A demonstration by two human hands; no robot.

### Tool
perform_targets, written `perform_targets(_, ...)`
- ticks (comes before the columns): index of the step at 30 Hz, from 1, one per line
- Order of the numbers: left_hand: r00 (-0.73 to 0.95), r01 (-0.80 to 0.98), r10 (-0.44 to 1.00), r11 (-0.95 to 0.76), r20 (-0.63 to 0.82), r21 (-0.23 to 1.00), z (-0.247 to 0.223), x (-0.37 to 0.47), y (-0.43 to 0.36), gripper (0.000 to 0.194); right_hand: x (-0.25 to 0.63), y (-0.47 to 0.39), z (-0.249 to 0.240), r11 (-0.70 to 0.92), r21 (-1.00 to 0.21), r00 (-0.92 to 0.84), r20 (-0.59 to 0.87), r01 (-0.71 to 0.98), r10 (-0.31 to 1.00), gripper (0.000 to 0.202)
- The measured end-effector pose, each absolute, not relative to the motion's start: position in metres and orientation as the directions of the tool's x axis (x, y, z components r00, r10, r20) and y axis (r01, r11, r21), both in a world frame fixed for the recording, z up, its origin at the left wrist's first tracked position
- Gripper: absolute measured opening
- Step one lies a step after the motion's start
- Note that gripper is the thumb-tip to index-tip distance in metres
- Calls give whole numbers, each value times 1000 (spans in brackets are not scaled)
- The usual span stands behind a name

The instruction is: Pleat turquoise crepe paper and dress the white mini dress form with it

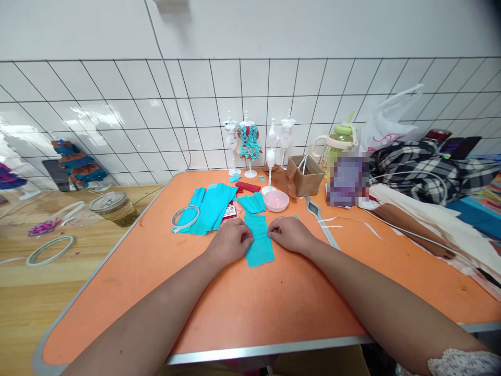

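A narrow strip of turquoise crepe-like material (260, 253) lies on the orange table between my hands. My left hand (231, 241) has its fingers closed at the strip's left edge. At the right edge, my right hand (288, 234) pinches the strip with fingertips together. Just beyond it rests a smaller turquoise piece (252, 203). Larger turquoise sheets (217, 205) lie to the left, with a roll of tape (185, 219) on top of them. A pink bowl (276, 201) stands behind my right hand.
Small white mannequins (287, 131) stand at the back, one dressed in turquoise ruffles (249, 142). Right of them are a cardboard box (306, 176), a green bottle (340, 141) and plaid cloth (418, 162). A grey watch (313, 207) lies beyond my right forearm. A jar (113, 208) stands left.
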State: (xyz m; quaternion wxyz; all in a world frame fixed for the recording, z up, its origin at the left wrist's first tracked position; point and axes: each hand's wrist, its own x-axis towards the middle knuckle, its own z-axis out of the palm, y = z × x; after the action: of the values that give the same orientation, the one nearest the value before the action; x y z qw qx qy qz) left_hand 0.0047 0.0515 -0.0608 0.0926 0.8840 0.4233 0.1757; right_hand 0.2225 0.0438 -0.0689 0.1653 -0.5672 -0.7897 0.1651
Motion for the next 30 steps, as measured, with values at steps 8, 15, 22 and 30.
perform_targets(8, 527, 754, 829, -558, 189, 347, -64, 4, 53, 14, 225, 48, -66, 231, -495, -241, 46, 838, 970, 10)
perform_targets(15, 525, 759, 830, -556, 187, 339, -60, 4, 52, 14, 224, 43, -67, 235, -523, -250, 42, 819, 967, 12)
perform_targets(22, 526, 781, 836, -548, 157, 299, -55, 5, 49, 15, 225, 45, -68, 200, -544, -241, -4, 815, 970, 14)
perform_targets(30, 510, 794, 846, -533, 156, 292, -55, 5, 48, 16, 224, 43, -65, 255, -470, -285, 6, 845, 958, 12)
